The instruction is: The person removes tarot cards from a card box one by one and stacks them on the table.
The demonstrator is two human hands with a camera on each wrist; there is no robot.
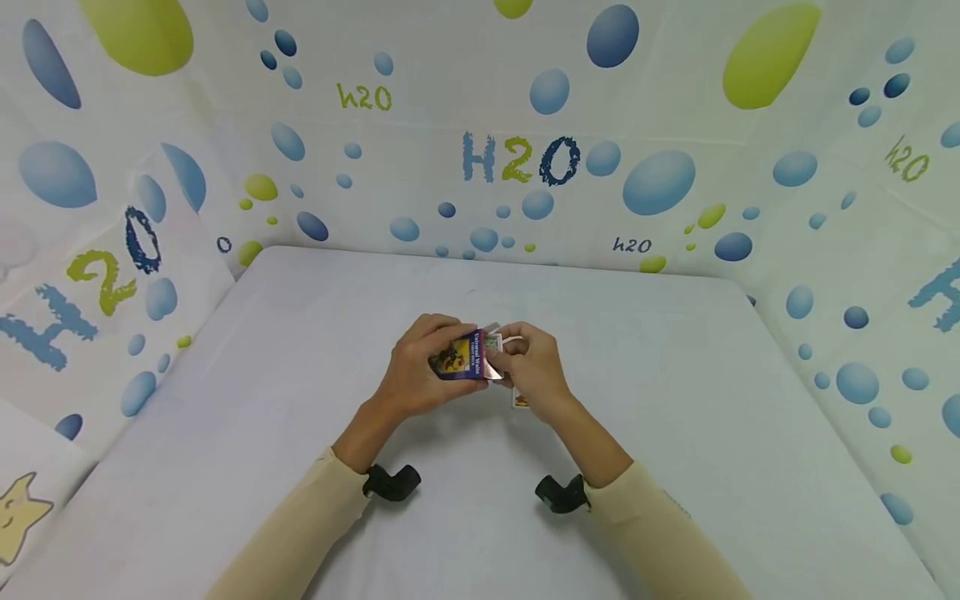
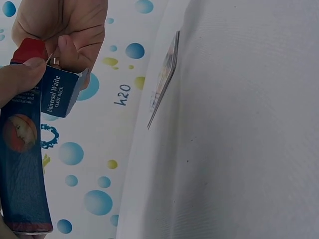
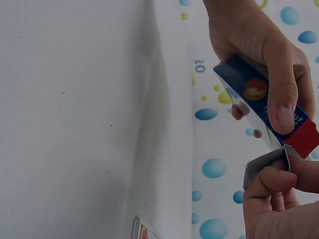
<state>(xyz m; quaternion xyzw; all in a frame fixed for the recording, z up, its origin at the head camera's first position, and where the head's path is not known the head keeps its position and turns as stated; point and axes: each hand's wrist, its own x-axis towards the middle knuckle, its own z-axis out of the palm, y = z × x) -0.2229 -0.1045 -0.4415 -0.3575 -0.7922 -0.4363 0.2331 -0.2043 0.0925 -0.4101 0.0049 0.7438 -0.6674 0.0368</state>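
My left hand (image 1: 423,367) grips a dark blue tarot card box (image 1: 456,358) lettered "Universal Waite", thumb and fingers on opposite sides. The open end points to the right, its lid flap (image 2: 60,89) folded out and a red end (image 3: 303,139) showing. At that opening, my right hand (image 1: 534,367) pinches the tarot cards (image 1: 492,342) with thumb and curled fingers; only a small patterned part of them shows. Below the right hand, a small stack of cards (image 1: 521,401) lies on the table, partly hidden by the hand in the head view and seen edge-on in the left wrist view.
A white cloth covers the table (image 1: 300,333). Behind it and at both sides hangs a white curtain (image 1: 420,183) with blue and green drops and "H2O" lettering. Dark wrist cameras (image 1: 393,483) stick inward from both sleeves, low over the cloth.
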